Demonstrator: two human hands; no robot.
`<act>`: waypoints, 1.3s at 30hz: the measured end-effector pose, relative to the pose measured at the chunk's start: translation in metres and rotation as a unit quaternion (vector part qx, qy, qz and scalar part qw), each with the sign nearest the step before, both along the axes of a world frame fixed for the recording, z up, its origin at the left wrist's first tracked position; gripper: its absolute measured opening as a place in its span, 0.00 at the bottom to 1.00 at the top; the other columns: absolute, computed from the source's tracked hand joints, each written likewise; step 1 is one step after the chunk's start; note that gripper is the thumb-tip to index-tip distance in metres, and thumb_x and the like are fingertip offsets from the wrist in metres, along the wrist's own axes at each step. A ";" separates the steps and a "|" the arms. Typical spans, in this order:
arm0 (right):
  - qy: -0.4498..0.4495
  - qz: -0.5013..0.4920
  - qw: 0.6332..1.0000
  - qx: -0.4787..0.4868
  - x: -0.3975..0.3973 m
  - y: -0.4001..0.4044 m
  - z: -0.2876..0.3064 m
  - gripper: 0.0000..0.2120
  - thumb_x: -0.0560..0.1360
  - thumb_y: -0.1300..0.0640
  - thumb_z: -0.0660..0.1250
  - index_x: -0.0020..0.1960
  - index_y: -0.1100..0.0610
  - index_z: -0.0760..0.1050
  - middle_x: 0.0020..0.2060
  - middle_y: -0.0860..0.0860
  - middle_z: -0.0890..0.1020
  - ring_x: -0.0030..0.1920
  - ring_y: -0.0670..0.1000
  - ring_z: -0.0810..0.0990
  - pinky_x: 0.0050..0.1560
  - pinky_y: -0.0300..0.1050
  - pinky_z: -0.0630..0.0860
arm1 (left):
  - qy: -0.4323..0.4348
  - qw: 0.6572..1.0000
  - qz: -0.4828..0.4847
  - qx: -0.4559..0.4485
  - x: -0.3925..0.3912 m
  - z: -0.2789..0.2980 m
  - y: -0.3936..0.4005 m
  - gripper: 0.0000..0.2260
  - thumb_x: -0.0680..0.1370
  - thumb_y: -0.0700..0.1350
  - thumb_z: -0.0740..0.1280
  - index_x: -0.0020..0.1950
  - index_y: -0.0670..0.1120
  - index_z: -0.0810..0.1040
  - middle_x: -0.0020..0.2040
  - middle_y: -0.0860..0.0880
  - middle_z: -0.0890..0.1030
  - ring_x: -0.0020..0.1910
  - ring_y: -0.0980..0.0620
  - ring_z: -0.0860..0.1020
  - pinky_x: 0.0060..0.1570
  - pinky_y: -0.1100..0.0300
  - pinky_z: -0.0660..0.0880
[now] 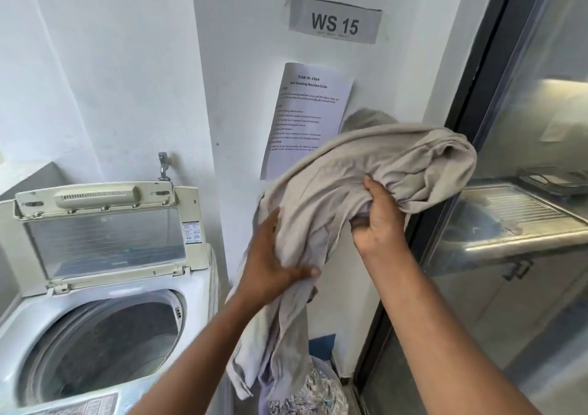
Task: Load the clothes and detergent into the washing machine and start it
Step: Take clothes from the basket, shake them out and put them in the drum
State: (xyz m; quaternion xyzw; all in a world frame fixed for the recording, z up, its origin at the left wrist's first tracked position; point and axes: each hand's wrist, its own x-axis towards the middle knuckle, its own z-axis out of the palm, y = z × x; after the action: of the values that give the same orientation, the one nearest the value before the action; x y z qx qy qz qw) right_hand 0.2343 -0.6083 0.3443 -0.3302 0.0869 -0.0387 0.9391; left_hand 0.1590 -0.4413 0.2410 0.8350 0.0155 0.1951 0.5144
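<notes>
A bunched beige cloth hangs in the air to the right of the white top-loading washing machine. My left hand grips its lower left fold, thumb across the front. My right hand clutches a bundle of the same cloth higher up on the right. The cloth's tail dangles down toward a patterned garment lying below. The machine's lid stands folded open and the dark drum shows no clothes in the part I can see.
A white wall pillar carries a "WS 15" label and a printed instruction sheet. A tap sticks out behind the machine. A dark-framed glass door stands at the right, with a steel sink counter behind it.
</notes>
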 end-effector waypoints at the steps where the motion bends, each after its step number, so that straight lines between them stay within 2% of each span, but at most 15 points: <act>1: -0.002 0.013 1.000 0.022 0.001 -0.001 0.003 0.23 0.77 0.65 0.73 0.71 0.59 0.77 0.62 0.55 0.86 0.51 0.53 0.87 0.43 0.47 0.86 | 0.028 0.999 0.017 -0.002 -0.003 -0.015 0.003 0.61 0.56 0.63 0.85 0.83 0.56 0.58 0.78 0.57 0.68 0.75 0.57 0.68 0.74 0.53 0.69; 4: -0.008 0.056 0.996 0.068 -0.004 -0.001 0.010 0.21 0.77 0.63 0.72 0.70 0.59 0.78 0.61 0.57 0.86 0.61 0.57 0.85 0.62 0.56 0.82 | 0.057 0.997 0.057 -0.010 -0.003 -0.048 0.006 0.47 0.65 0.53 0.82 0.80 0.54 0.64 0.73 0.54 0.75 0.70 0.52 0.74 0.66 0.53 0.73; 6: -0.008 0.072 0.994 0.080 -0.009 0.003 0.011 0.20 0.78 0.63 0.71 0.70 0.59 0.78 0.62 0.57 0.85 0.64 0.58 0.84 0.66 0.57 0.80 | 0.072 0.988 0.094 -0.102 -0.001 -0.050 0.002 0.24 0.76 0.46 0.71 0.72 0.53 0.74 0.66 0.50 0.82 0.65 0.46 0.80 0.59 0.52 0.76; 8: 0.003 0.081 0.992 0.095 -0.013 0.006 0.007 0.19 0.78 0.63 0.71 0.69 0.59 0.79 0.63 0.57 0.85 0.65 0.58 0.83 0.68 0.58 0.78 | 0.088 0.961 0.114 -0.235 0.006 -0.041 0.000 0.11 0.82 0.46 0.63 0.63 0.54 0.80 0.59 0.47 0.85 0.59 0.46 0.83 0.57 0.50 0.80; 10: 0.018 0.092 0.990 0.109 -0.017 0.006 0.002 0.13 0.78 0.63 0.70 0.63 0.59 0.81 0.60 0.57 0.86 0.63 0.58 0.84 0.67 0.58 0.79 | 0.086 0.919 0.097 -0.373 0.012 -0.027 -0.001 0.11 0.85 0.46 0.62 0.62 0.52 0.82 0.56 0.45 0.87 0.57 0.44 0.85 0.60 0.45 0.81; 13: 0.047 0.114 0.988 0.097 -0.023 0.006 -0.010 0.08 0.79 0.62 0.70 0.58 0.59 0.82 0.52 0.56 0.88 0.53 0.56 0.86 0.56 0.56 0.84 | 0.024 0.840 0.010 -0.542 0.017 0.003 -0.001 0.14 0.87 0.44 0.60 0.69 0.46 0.80 0.63 0.45 0.86 0.63 0.46 0.84 0.64 0.49 0.79; 17: 0.068 0.132 0.989 0.018 -0.031 0.005 -0.028 0.13 0.78 0.55 0.72 0.62 0.57 0.81 0.47 0.57 0.89 0.46 0.56 0.88 0.43 0.56 0.87 | -0.004 0.777 -0.030 -0.629 0.014 0.041 0.003 0.18 0.87 0.46 0.56 0.72 0.40 0.77 0.66 0.41 0.83 0.67 0.44 0.81 0.71 0.46 0.75; 20: 0.103 0.158 0.977 -0.096 -0.038 0.003 -0.034 0.14 0.77 0.47 0.73 0.56 0.56 0.82 0.40 0.54 0.88 0.37 0.52 0.87 0.33 0.46 0.85 | -0.023 0.747 -0.065 -0.661 0.011 0.049 0.004 0.15 0.83 0.39 0.58 0.63 0.39 0.81 0.58 0.40 0.86 0.63 0.42 0.82 0.70 0.47 0.75; 24: 0.118 0.176 0.959 -0.186 -0.052 0.011 -0.041 0.14 0.77 0.44 0.73 0.50 0.56 0.82 0.33 0.52 0.85 0.34 0.49 0.82 0.29 0.42 0.82 | -0.060 0.764 -0.138 -0.628 0.003 0.047 -0.009 0.23 0.65 0.40 0.71 0.60 0.39 0.82 0.57 0.39 0.85 0.59 0.42 0.83 0.65 0.47 0.78; 27: 0.112 0.196 0.947 -0.229 -0.062 0.018 -0.047 0.17 0.79 0.42 0.70 0.49 0.58 0.82 0.33 0.53 0.84 0.32 0.49 0.81 0.28 0.42 0.81 | -0.080 0.793 -0.032 -0.603 0.012 0.047 -0.023 0.24 0.68 0.34 0.75 0.64 0.36 0.79 0.54 0.40 0.87 0.52 0.45 0.86 0.51 0.53 0.85; 29: 0.109 0.232 0.927 -0.275 -0.067 0.018 -0.049 0.24 0.79 0.37 0.67 0.51 0.59 0.83 0.36 0.55 0.85 0.32 0.49 0.82 0.27 0.41 0.79 | -0.091 0.805 0.065 -0.582 0.021 0.052 -0.025 0.19 0.72 0.30 0.76 0.63 0.34 0.80 0.54 0.40 0.88 0.52 0.44 0.87 0.52 0.51 0.85; 32: 0.121 0.337 0.869 -0.341 -0.076 0.010 -0.043 0.37 0.77 0.27 0.58 0.57 0.60 0.83 0.44 0.58 0.88 0.35 0.52 0.84 0.31 0.42 0.78 | -0.107 0.812 0.098 -0.566 0.037 0.058 -0.015 0.19 0.69 0.29 0.80 0.58 0.35 0.84 0.52 0.41 0.88 0.53 0.43 0.87 0.54 0.49 0.84; 35: 0.080 0.420 0.779 -0.459 -0.094 -0.003 -0.028 0.45 0.74 0.21 0.53 0.59 0.60 0.83 0.48 0.59 0.89 0.44 0.56 0.87 0.36 0.46 0.79 | -0.130 0.844 0.098 -0.511 0.043 0.062 -0.009 0.21 0.68 0.32 0.82 0.59 0.37 0.84 0.54 0.41 0.88 0.57 0.41 0.86 0.59 0.43 0.83; 37: 0.014 0.325 0.757 -0.566 -0.107 -0.013 -0.017 0.39 0.70 0.22 0.62 0.48 0.57 0.87 0.42 0.55 0.89 0.42 0.52 0.88 0.37 0.48 0.81 | -0.151 0.864 0.093 -0.472 0.043 0.066 -0.007 0.24 0.66 0.35 0.84 0.61 0.38 0.84 0.56 0.41 0.88 0.58 0.42 0.86 0.60 0.42 0.83; 39: -0.084 0.112 0.741 -0.657 -0.107 -0.022 -0.013 0.32 0.63 0.23 0.73 0.44 0.53 0.85 0.39 0.49 0.88 0.40 0.49 0.87 0.42 0.53 0.84 | -0.167 0.892 0.096 -0.408 0.042 0.068 -0.004 0.28 0.64 0.39 0.86 0.62 0.40 0.83 0.57 0.44 0.88 0.59 0.44 0.86 0.60 0.42 0.83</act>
State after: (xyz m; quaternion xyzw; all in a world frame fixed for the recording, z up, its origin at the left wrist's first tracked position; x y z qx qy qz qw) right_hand 0.1277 -0.6302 0.3310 -0.8679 -0.0771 -0.0087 0.4907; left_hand 0.2013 -0.4455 0.3089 0.5011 0.0880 0.3563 0.7838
